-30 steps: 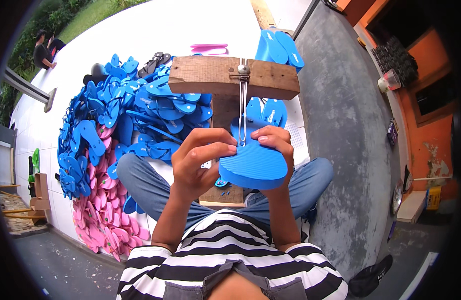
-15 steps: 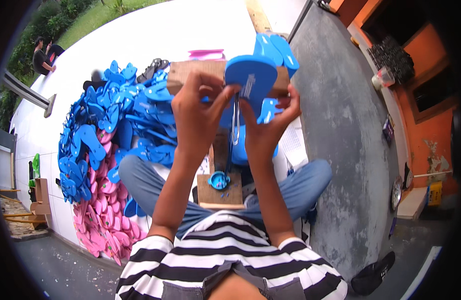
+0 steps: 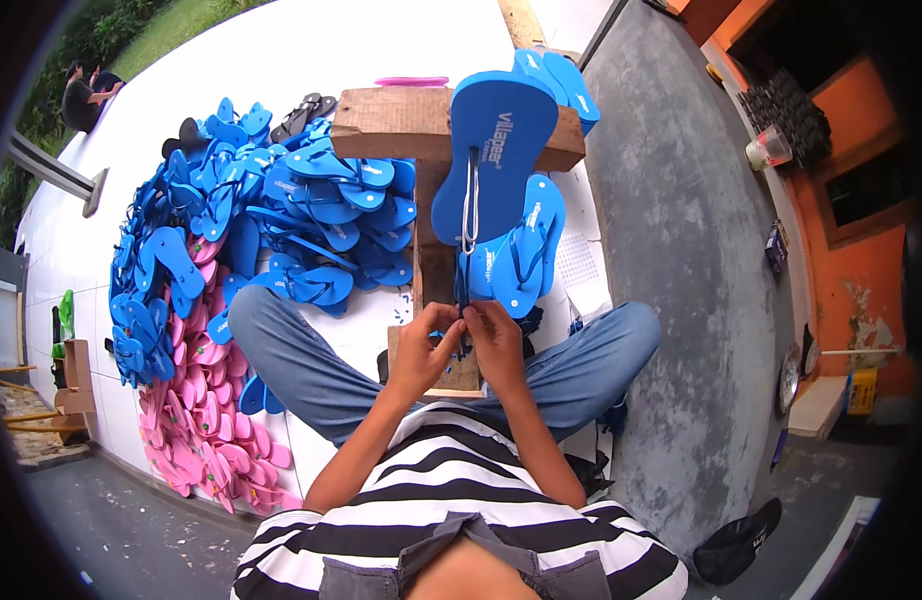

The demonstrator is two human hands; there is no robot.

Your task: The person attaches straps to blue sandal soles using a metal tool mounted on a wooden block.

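Note:
A blue flip-flop sole (image 3: 501, 140) leans over the wooden stand (image 3: 386, 120), with a long metal wire loop (image 3: 471, 205) lying along it from a hole near its middle. From the loop's lower end a thin dark blue strap (image 3: 463, 280) hangs down. My left hand (image 3: 426, 350) and my right hand (image 3: 496, 345) are close together, fingertips pinched on the strap's lower part. Finished blue flip-flops (image 3: 531, 240) with straps lie just right of the sole. A wooden block (image 3: 451, 372) sits below my hands, partly hidden by them.
Heaped blue flip-flops (image 3: 321, 190) and pink flip-flops (image 3: 206, 420) spread to my left. More blue flip-flops (image 3: 566, 85) stand behind the stand. Paper sheets (image 3: 581, 270) lie by my right knee. A person (image 3: 86, 95) sits at the far left.
Both hands have moved down from the sole toward my lap, coming together on the strap. The sole now stays on the stand without my hands. The small blue dish is no longer visible.

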